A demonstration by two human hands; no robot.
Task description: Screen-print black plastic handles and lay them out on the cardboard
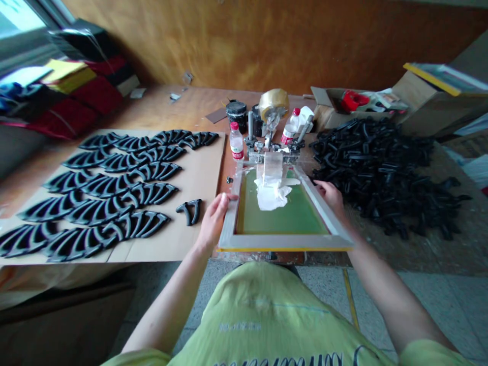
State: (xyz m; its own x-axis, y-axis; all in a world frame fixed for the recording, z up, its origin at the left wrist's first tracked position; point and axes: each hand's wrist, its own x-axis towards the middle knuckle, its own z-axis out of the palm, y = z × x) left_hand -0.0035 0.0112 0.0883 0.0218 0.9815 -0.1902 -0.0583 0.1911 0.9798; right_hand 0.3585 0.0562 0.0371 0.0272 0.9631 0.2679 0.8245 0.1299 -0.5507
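In the head view, a screen-printing frame (284, 242) with green mesh is clamped at its back, a white sheet (271, 197) and a clear block (273, 169) over the mesh. My left hand (214, 218) is closed at its left side, thumb and forefinger against the rim; the other fingers are partly hidden. Right of the frame, my right hand (331, 197) has its fingers curled together, with a small dark piece at the tips, apparently a black plastic handle. One black handle (189, 211) lies alone on the cardboard, left of my left hand. Whatever is under the frame is hidden.
Rows of black handles (114, 183) cover the cardboard sheet (204, 173) at left. A heap of black handles (366, 157) lies at right. Behind the frame stand bottles (236, 142), a black tub (237, 114) and a tape roll (273, 103). An open carton (331, 109) stands back right.
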